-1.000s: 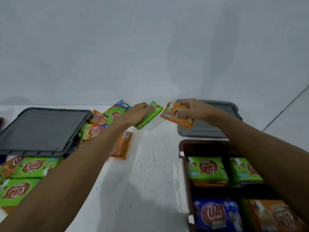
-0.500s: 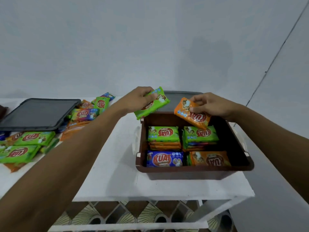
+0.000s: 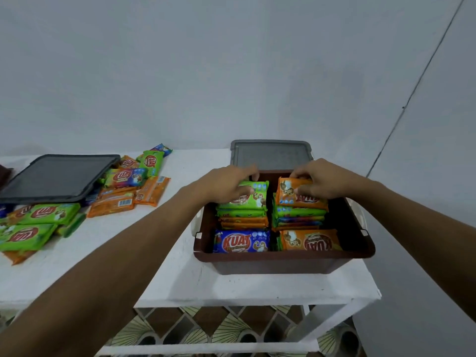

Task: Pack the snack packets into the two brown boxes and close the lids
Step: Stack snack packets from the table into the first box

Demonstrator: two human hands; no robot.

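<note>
Two packets held over the rear stacks in the brown box [image 3: 283, 258] on the bench [image 3: 180, 274]. Left hand [image 3: 226, 185] grips a green packet [image 3: 253, 199]; right hand [image 3: 327, 180] pinches an orange packet [image 3: 288, 195], both wrists bent downward. Each is best laid flat and square before release. The fingers [image 3: 247, 172] hide the contact, but the packets probably touch the stacks already.

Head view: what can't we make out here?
- Likely second brown box: head view, a sliver; left edge and dark lid hide the rest.
- Green packet label: head view, left hand partly covers it.
- Stack depth in the near brown box: head view, top packets hide lower ones.
</note>
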